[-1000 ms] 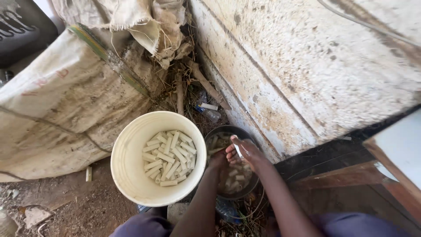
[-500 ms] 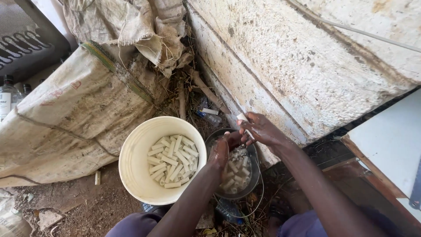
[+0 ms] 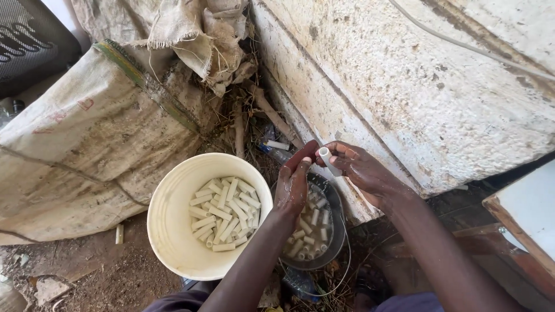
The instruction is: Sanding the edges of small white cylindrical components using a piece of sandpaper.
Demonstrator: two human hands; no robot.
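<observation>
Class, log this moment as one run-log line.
right hand: holds short white tube | left hand: wet, fingertips at tube | below: dark bowl of tubes in water | left: white bucket of tubes

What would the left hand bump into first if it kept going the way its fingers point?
The left hand points up and away, toward the short white tube pinched in the right hand. It would probably meet that tube first, though depth is hard to judge.
</observation>
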